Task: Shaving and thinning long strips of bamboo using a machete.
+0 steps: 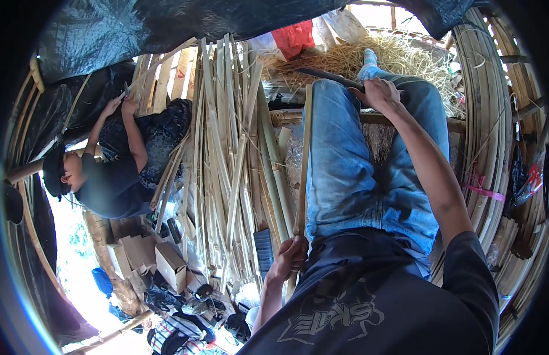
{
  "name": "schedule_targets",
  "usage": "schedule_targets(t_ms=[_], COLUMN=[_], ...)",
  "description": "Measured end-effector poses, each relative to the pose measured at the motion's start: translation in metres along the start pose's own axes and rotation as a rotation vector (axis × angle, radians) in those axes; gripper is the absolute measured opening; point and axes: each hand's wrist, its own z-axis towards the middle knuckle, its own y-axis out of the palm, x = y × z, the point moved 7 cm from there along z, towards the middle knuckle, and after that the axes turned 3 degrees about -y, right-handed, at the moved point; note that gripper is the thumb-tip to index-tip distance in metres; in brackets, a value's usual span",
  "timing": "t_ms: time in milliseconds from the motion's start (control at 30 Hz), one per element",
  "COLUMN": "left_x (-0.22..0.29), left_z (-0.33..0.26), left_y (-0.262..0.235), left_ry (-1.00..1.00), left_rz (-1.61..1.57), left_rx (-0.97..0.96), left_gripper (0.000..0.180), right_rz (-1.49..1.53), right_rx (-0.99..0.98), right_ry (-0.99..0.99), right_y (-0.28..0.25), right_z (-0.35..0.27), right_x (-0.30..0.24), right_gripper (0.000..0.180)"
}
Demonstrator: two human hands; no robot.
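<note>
My left hand (291, 255) is closed around the lower part of a long bamboo strip (304, 171), close to my left hip. The strip runs away from me along the outside of my left thigh, its far end beside my knee. Over my knees, my right hand (381, 94) grips a large knife by its handle, which is mostly hidden. The knife's dark blade (322, 74) points left, across my left knee and near the strip's far end.
Many split bamboo strips (218, 148) lie to my left, and a tied bamboo bundle (478, 118) stands at right. Straw shavings (422, 62) are heaped beyond my feet. A co-worker (117, 177) sits at left, hands on a thin strip. Cardboard boxes (171, 266) stand lower left.
</note>
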Motion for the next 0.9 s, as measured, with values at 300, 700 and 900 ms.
schedule_targets(t_ms=[300,700,900], left_x=[0.006,0.016,0.053], left_z=[0.006,0.008,0.007], left_y=[0.006,0.006,0.027], left_ry=[0.029,0.055,0.249], left_rz=[-0.001,0.026,0.048], left_rx=[0.017,0.004,0.131], left_gripper=[0.039,0.039,0.030], right_rz=[-0.009,-0.011,0.043], right_rx=[0.047,-0.007,0.143], right_ry=[-0.008,-0.023,0.045], right_y=[0.005,-0.011,-0.018], right_z=[0.000,-0.008,-0.003], right_x=[0.003,-0.010,-0.002], right_gripper=[0.076,0.074,0.073])
